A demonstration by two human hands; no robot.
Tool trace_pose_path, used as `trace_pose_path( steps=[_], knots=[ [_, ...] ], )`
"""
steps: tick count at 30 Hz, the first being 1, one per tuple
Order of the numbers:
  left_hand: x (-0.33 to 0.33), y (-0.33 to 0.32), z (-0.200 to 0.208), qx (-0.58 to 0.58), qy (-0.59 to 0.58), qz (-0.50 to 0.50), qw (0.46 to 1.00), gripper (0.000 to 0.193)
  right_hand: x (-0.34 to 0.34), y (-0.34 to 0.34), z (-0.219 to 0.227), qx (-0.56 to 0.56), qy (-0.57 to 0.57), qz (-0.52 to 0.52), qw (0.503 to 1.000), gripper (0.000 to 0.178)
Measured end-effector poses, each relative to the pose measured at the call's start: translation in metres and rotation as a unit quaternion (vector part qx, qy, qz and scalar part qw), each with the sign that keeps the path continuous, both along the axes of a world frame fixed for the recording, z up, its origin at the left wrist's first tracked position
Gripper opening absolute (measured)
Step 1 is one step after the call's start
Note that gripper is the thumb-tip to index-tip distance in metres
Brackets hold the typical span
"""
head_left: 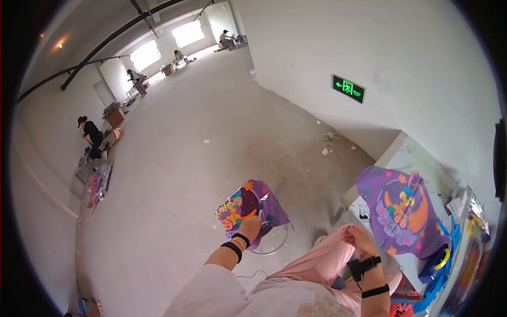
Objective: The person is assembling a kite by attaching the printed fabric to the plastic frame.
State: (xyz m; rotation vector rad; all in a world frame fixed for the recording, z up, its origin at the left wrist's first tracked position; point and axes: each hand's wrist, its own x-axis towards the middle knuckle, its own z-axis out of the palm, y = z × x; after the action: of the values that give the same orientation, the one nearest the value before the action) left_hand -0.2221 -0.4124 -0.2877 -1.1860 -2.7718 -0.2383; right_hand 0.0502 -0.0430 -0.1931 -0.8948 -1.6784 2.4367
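Note:
My left hand [250,227] is closed at the near edge of a purple printed sheet [272,211] with a colourful star and moon picture, and appears to grip it. The sheet spreads out over a round metal-rimmed stand [274,249]. Above my pink-trousered knee, my right hand [361,240] has its fingers curled together; whatever they may pinch is too small to make out. To its right, a second purple sheet [388,235] with an orange moon drapes over a white box-like surface [363,211].
A blue tape dispenser [433,266] with a yellow ring stands at the right, beside cluttered supplies [478,222]. White cups [328,148] lie on the floor by the wall. Along the left wall, a person [92,136] works near boxes [114,117]; others sit farther back.

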Motion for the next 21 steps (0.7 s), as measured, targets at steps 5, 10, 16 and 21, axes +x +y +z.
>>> trace_pose_path(
  steps=[5,10,16,21],
  knots=[
    [0.001,-0.004,0.023,0.012,-0.02,0.003,1.0,0.012,-0.057,-0.027,0.033,0.067,-0.005,0.123,0.99,0.027],
    [-0.003,-0.015,0.015,0.021,-0.062,0.027,0.998,0.011,-0.143,-0.099,0.012,0.096,0.017,0.315,0.944,0.032],
    [-0.011,-0.022,0.026,0.096,-0.159,0.031,0.982,0.022,-0.192,-0.165,-0.064,0.129,-0.058,0.396,0.907,0.03],
    [-0.036,-0.033,0.022,0.163,-0.201,-0.013,0.966,0.02,-0.212,-0.193,-0.105,0.202,-0.013,0.436,0.877,0.048]
  ],
)
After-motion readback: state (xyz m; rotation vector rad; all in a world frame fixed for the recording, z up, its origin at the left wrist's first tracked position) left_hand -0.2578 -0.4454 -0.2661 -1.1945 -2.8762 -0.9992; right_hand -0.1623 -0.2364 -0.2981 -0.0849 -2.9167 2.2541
